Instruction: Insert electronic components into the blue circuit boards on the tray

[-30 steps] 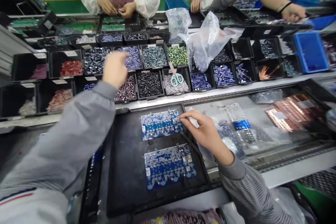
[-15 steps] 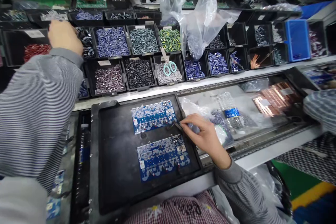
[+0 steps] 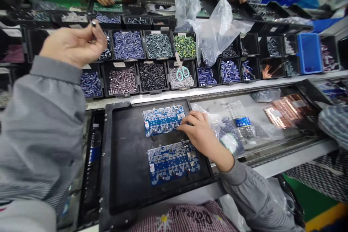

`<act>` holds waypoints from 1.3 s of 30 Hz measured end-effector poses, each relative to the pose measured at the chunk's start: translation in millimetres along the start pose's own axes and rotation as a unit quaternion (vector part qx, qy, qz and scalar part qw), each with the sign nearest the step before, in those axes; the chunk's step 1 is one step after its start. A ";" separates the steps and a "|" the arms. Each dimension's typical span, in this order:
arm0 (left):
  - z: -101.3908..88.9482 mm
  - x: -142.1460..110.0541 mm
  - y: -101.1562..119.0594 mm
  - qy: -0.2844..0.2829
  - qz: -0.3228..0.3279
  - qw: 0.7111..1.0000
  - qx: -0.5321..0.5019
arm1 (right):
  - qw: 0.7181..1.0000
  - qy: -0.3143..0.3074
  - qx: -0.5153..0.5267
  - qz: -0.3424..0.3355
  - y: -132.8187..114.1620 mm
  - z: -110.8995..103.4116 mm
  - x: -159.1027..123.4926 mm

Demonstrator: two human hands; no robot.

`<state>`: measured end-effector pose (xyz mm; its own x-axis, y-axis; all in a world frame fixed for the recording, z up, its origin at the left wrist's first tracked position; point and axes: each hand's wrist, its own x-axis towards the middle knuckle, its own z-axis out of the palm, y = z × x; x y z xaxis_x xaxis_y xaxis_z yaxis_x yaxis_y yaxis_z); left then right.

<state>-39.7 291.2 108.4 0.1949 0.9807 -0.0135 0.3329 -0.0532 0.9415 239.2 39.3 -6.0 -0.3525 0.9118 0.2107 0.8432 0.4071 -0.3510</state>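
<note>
Two blue circuit boards lie on a black tray point(image 3: 127, 174): the upper board point(image 3: 162, 119) and the lower board point(image 3: 172, 161). My right hand point(image 3: 199, 136) rests on the right edge of the upper board with its fingers curled and pressed down; what they hold is hidden. My left hand point(image 3: 72, 45) is raised over the black parts bins and pinches a small dark component point(image 3: 94, 24) between thumb and fingertips.
Rows of black bins point(image 3: 152, 76) hold small capacitors in several colours; scissors point(image 3: 181, 70) lie in one. Clear plastic bags point(image 3: 217, 40), a water bottle point(image 3: 240, 119) and copper parts point(image 3: 288, 108) sit to the right. Two co-workers' hands work across the line.
My left hand has lifted out of the bins toward me with a small component pinched in it. My right hand has slid left onto the upper board.
</note>
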 end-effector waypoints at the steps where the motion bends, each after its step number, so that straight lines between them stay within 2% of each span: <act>1: 5.4 -12.8 0.9 -0.010 -0.020 0.996 -0.091 | 1.000 -0.014 -0.014 -0.019 -1.1 1.8 5.7; 3: 18.7 -38.1 -1.0 -0.037 -0.075 0.960 -0.268 | 0.997 -0.035 -0.040 -0.049 -1.7 5.3 15.3; 6: 46.5 -76.2 -13.0 -0.084 -0.170 0.905 -0.382 | 0.995 -0.048 -0.045 -0.071 0.8 8.3 23.2; 10: 94.6 -130.6 -37.1 -0.191 -0.273 0.876 -0.349 | 0.997 -0.015 0.050 -0.050 -0.7 1.9 21.3; 14: 134.4 -176.6 -51.8 -0.305 -0.294 0.846 -0.323 | 0.984 0.065 0.167 -0.007 -15.1 -10.3 5.5; 17: 151.6 -194.6 -53.4 -0.327 -0.304 0.830 -0.334 | 0.980 0.114 0.164 0.023 -26.2 -12.4 -10.7; 20: 161.9 -202.0 -52.1 -0.304 -0.311 0.840 -0.325 | 0.980 0.133 0.135 0.052 -30.9 -10.6 -25.9; 24: 168.9 -207.7 -50.2 -0.303 -0.318 0.840 -0.318 | 0.980 0.121 0.151 0.044 -28.2 -12.0 -41.3; 28: 168.2 -211.9 -49.3 -0.288 -0.342 0.830 -0.333 | 0.981 0.116 0.141 0.065 -18.6 -8.4 -48.3; 31: 165.2 -214.9 -50.2 -0.282 -0.356 0.836 -0.306 | 0.989 0.085 0.112 0.053 -11.3 2.0 -49.2; 35: 163.0 -219.2 -52.8 -0.304 -0.365 0.835 -0.277 | 0.992 0.067 0.095 0.048 -8.3 10.8 -48.6; 39: 163.1 -220.0 -53.7 -0.320 -0.370 0.839 -0.238 | 0.994 0.053 0.090 0.042 -10.3 9.1 -48.1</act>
<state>49.9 47.7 5.8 0.6041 0.4023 -0.6879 0.2041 0.7563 0.6216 243.8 -8.3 -20.7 -0.2313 0.9360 0.2653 0.7779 0.3417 -0.5274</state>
